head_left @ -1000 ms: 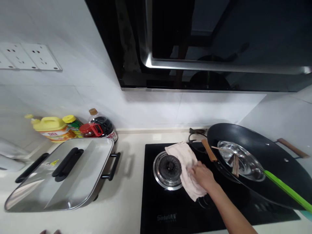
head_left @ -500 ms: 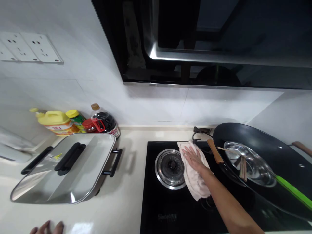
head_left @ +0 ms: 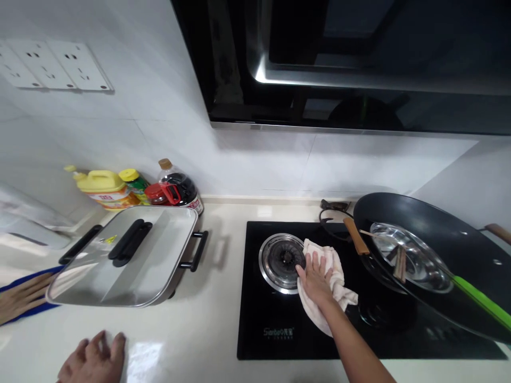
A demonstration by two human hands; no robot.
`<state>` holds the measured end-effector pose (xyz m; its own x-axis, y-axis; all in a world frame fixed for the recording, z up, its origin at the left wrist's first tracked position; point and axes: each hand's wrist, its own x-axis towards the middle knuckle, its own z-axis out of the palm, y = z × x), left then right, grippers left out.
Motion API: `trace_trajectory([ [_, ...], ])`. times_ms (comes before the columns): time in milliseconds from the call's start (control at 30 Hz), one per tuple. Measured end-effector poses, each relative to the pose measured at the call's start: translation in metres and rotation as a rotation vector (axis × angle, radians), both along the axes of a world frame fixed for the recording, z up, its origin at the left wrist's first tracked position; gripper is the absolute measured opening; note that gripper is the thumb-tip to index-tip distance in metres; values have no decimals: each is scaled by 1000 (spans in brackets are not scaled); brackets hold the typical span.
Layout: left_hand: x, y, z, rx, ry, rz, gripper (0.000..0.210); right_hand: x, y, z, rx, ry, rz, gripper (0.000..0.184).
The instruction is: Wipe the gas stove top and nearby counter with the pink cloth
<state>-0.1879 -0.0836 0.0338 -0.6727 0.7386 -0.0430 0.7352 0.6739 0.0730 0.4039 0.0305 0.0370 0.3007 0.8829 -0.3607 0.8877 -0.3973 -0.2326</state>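
My right hand [head_left: 317,282] lies with spread fingers on a pale pink cloth [head_left: 337,268], pressing it against the black glass cooktop [head_left: 275,314]. The cloth is rumpled and touches the right edge of the round burner [head_left: 282,263] with its metal ring. My left hand [head_left: 93,359] rests on the pale countertop [head_left: 199,330] near the bottom edge, its fingers slightly bent and apart, with nothing in it. Nearest to it stands a wide electric pan [head_left: 151,284] with a glass lid and black handles.
A large black wok [head_left: 379,213] holding a metal bowl [head_left: 427,266] and a green-handled utensil [head_left: 479,298] sits at right. Several bottles, including dark sauce [head_left: 181,186], stand by the wall. Another person's hand [head_left: 24,298] lies on a blue cloth [head_left: 30,276]. A range hood [head_left: 339,111] hangs above.
My right hand has drawn the cloth nearer to me across the cooktop, and the cloth has bunched. More of my left hand shows. Another person's hand with a blue cloth has appeared at left.
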Motion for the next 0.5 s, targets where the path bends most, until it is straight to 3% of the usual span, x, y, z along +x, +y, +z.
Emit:
trace_trajectory([
  [133,11,2,11,49,-30,36,72,-26,-18,0,53,-17,-61,87],
  [300,13,0,11,74,-50,29,76,-64,-55,-6,28,-22,-77,89],
  [400,14,-1,12,62,-58,29,78,-72,-83,-6,1,9,13,85],
  [500,19,1,16,48,-62,40,78,-58,-103,1,-4,68,183,77],
])
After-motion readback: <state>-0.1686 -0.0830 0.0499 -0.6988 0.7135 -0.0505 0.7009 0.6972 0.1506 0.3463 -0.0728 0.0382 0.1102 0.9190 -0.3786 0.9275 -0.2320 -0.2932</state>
